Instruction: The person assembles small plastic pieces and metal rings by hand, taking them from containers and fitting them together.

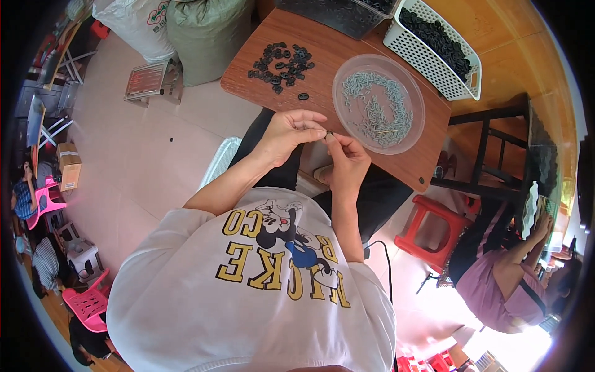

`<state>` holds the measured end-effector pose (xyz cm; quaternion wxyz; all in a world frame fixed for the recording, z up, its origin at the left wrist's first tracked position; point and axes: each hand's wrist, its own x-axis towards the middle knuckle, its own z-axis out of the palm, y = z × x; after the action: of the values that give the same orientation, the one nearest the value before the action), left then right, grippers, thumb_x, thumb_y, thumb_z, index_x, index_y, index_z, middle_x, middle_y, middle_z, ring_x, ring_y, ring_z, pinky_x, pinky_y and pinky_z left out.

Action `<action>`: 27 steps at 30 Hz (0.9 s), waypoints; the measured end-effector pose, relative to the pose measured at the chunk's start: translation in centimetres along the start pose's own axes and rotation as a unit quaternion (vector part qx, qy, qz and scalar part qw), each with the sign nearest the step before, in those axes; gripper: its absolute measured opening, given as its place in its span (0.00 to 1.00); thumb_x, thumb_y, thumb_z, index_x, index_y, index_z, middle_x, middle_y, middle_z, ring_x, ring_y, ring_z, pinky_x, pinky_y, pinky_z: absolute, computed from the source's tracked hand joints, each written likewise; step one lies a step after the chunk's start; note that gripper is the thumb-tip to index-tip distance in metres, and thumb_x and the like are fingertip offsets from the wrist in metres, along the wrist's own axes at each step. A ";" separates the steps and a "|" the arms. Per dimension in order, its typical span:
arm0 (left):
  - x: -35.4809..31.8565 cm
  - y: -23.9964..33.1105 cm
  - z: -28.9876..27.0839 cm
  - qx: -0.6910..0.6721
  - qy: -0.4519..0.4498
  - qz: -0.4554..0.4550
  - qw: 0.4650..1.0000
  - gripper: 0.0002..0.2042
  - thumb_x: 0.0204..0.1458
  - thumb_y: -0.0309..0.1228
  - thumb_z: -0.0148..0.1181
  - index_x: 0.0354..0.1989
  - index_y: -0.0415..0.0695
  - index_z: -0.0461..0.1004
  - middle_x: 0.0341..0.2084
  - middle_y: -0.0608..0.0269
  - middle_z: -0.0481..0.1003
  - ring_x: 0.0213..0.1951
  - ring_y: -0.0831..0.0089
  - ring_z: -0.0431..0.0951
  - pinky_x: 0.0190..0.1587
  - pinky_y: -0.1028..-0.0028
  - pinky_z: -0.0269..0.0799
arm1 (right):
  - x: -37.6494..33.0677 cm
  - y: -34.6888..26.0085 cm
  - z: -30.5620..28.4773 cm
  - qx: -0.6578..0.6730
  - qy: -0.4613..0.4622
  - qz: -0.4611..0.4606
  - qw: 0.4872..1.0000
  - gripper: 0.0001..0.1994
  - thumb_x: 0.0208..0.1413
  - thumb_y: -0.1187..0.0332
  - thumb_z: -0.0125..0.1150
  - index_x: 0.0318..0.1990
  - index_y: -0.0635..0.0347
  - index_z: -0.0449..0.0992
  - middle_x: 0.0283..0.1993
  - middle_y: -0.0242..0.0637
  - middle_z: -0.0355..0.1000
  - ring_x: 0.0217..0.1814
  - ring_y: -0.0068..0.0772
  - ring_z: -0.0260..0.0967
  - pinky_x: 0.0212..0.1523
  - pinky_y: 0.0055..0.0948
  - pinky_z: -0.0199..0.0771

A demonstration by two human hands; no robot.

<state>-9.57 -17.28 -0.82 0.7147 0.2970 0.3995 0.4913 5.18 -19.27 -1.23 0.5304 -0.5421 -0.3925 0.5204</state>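
My left hand [286, 135] and my right hand [348, 156] meet at the table's near edge, thumbs and fingertips closed together. Between the fingertips is a small dark part [330, 132], mostly covered by them; both hands seem to grip it. Just right of them stands a round clear plastic tub [339, 105] holding many small grey-green pins [376, 115]. A thin yellowish stick [387, 131] lies among the pins. Farther left on the brown table [245, 62], small black oval parts [273, 65] lie loosely spread. One black part [303, 96] sits apart, nearer my hands.
At the table's back stand a white perforated basket [423, 66] full of black parts and a black bin [328, 17]. Sacks [207, 40] and a small metal stool [145, 84] are to the left. A red stool [427, 232] and a seated co-worker [505, 279] are at right.
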 end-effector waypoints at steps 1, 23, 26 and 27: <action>-0.1 -0.1 -0.2 0.000 0.000 -0.002 1.000 0.15 0.46 0.18 0.61 0.44 0.31 0.71 0.31 0.56 0.77 0.34 0.75 0.78 0.40 0.80 0.71 | 0.0 0.2 0.1 0.000 0.001 0.002 1.000 0.05 0.49 0.75 0.62 0.32 0.68 0.77 0.27 0.31 0.74 0.25 0.12 0.63 0.27 0.12 0.60; 4.6 0.7 -2.8 0.627 0.093 0.346 0.692 0.12 0.43 0.22 0.61 0.38 0.33 0.74 0.34 0.50 0.71 0.41 0.55 0.70 0.43 0.63 0.68 | -0.3 0.9 -0.6 0.185 -0.029 0.047 0.981 0.11 0.51 0.80 0.59 0.43 0.71 0.74 0.33 0.35 0.73 0.33 0.23 0.71 0.31 0.15 0.66; 5.1 0.7 -3.1 0.640 0.068 0.329 0.691 0.11 0.45 0.21 0.59 0.38 0.33 0.74 0.33 0.51 0.70 0.40 0.55 0.71 0.43 0.63 0.68 | -0.2 0.6 -0.8 0.186 -0.037 0.043 0.981 0.11 0.51 0.80 0.59 0.43 0.71 0.74 0.34 0.35 0.73 0.34 0.24 0.72 0.31 0.16 0.66; 5.0 0.7 -3.0 0.657 0.066 0.328 0.675 0.11 0.46 0.21 0.58 0.39 0.33 0.73 0.34 0.51 0.70 0.40 0.54 0.71 0.42 0.63 0.69 | -0.2 0.4 -0.8 0.195 -0.045 0.042 0.979 0.11 0.51 0.80 0.58 0.43 0.70 0.74 0.34 0.36 0.73 0.35 0.25 0.72 0.32 0.17 0.67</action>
<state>-11.55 -12.23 -3.16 0.1000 0.7692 0.5422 0.3230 5.92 -19.64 -1.73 0.5856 -0.4201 -0.2838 0.6325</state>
